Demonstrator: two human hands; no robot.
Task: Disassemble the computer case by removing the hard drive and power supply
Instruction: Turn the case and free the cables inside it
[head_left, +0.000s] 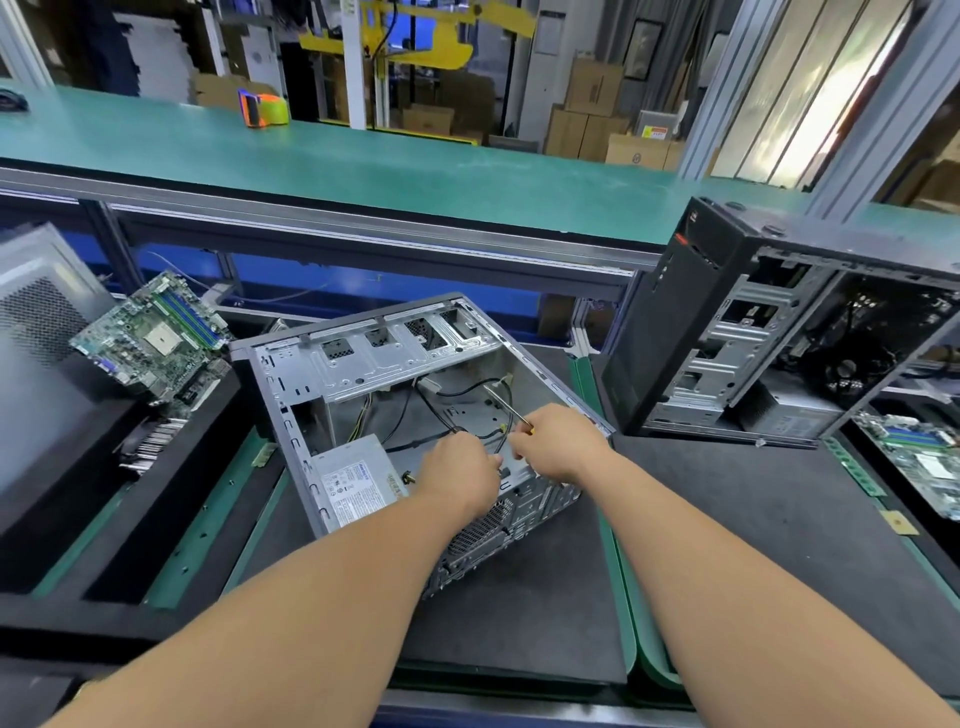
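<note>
Computer case open on its side, mid worktop, near front edge. Power supply still seated in case's near-left corner, cables loose. Hard drive not visible; cage looks empty. Right hand grip clamped on screwdriver; left hand pinching cable. Judged: roughly midway. Green conveyor behind; cardboard boxes beyond.

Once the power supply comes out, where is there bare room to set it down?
The dark mat lies bare right of the open case, before the upright tower, and also near the front edge under the forearms. The green shelf behind is mostly bare. The left is crowded: a motherboard leans there.
</note>
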